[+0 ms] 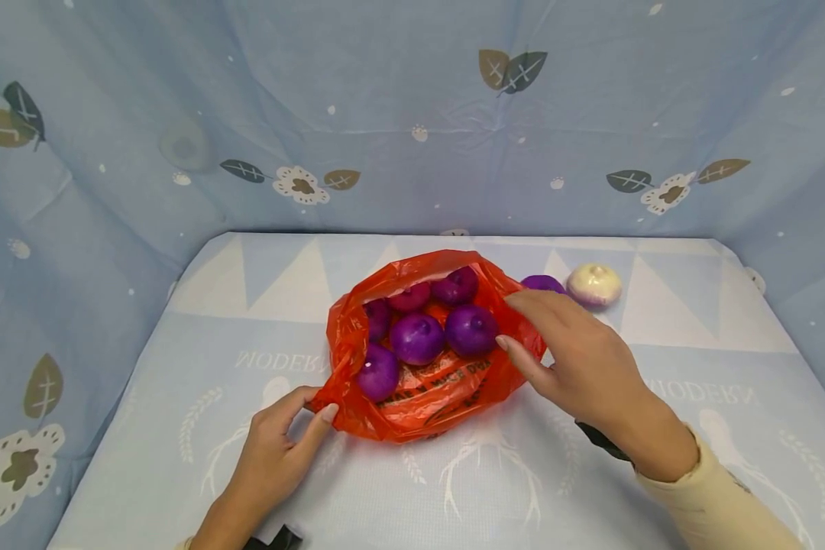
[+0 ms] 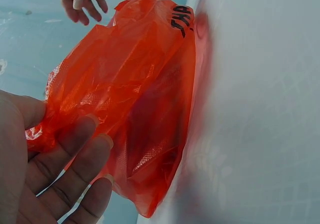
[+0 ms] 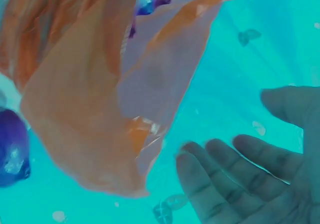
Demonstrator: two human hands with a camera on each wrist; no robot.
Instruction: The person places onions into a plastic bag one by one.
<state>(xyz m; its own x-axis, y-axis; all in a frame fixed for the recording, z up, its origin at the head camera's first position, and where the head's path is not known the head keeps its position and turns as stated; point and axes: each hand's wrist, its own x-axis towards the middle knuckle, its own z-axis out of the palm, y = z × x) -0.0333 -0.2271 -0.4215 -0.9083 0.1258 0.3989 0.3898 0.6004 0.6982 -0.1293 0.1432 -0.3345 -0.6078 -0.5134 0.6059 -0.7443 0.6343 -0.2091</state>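
Observation:
A red plastic bag with dark print lies on the table, its mouth spread wide. Inside sit several shiny purple onions. My left hand pinches the bag's left rim between thumb and fingers. In the left wrist view the other fingers stretch alongside the bag's outer wall. At the bag's right side, my right hand has its fingers spread and holds nothing. The right wrist view shows its fingertips apart from the orange-looking bag.
Behind the right hand, a purple onion lies partly hidden beside a pale, white-and-purple onion. A patterned cloth covers the table. Blue curtains with leaf prints hang at the back and sides.

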